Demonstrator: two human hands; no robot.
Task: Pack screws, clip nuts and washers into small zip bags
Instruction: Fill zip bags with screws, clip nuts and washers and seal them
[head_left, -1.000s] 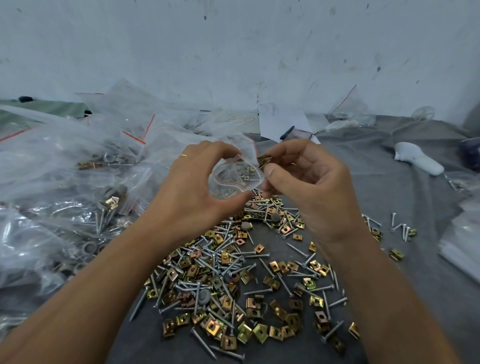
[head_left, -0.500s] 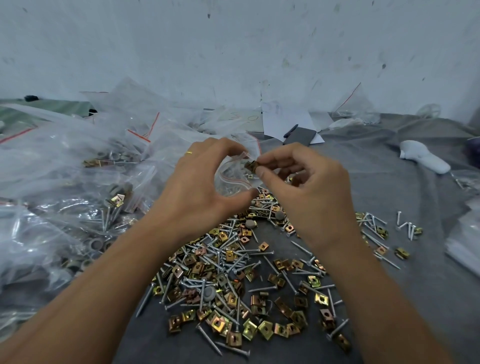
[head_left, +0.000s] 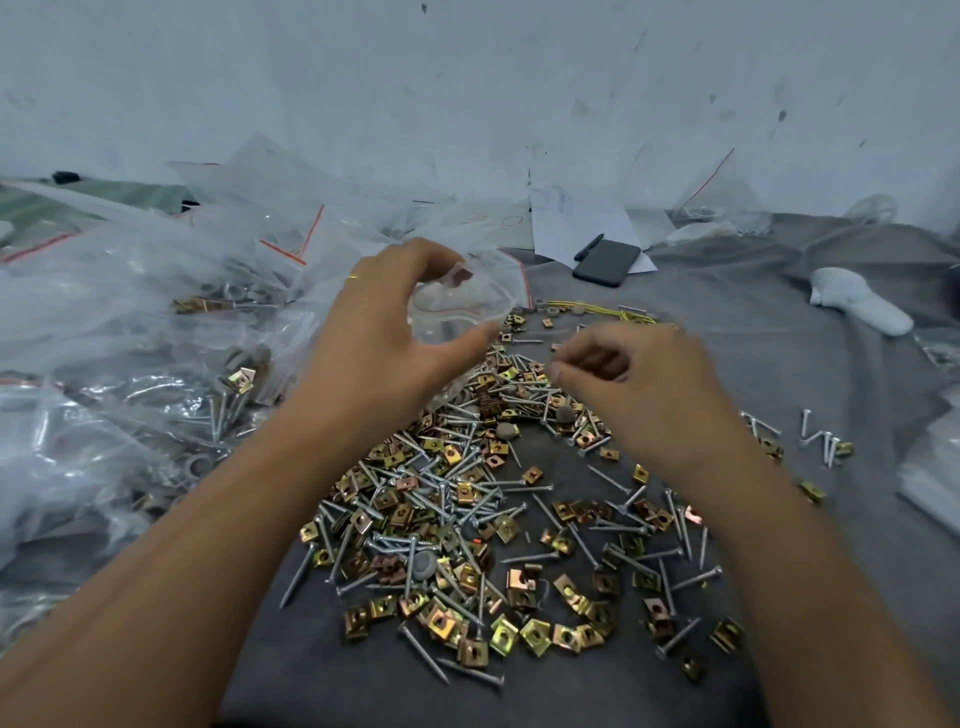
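Spreading across the grey cloth (head_left: 753, 332) nearest the camera, a heap of clip nuts (head_left: 535, 635) and screws (head_left: 298, 574) is seen, with a few grey washers (head_left: 425, 564) mixed in. Above the heap's far edge the right hand (head_left: 631, 376) is held, its fingers loosely curled and its thumb close to the forefinger; whether anything is pinched there cannot be told, as the hand is blurred. To its left, and slightly farther, a small zip bag (head_left: 457, 306) is gripped by the left hand (head_left: 382, 338), thumb below and curled fingers above, so that the mouth is kept rounded open above the heap. A ring (head_left: 353, 278) is worn on that hand. At the left a pile of filled bags (head_left: 130, 338) is stacked. A few screws and nuts are scattered apart at the right. Farther back a phone (head_left: 608, 262) and pen (head_left: 588, 247) are laid on white paper (head_left: 561, 228), and a white object (head_left: 857, 299) is set on the cloth to the right. Behind everything a pale, marked wall (head_left: 467, 93) is seen.
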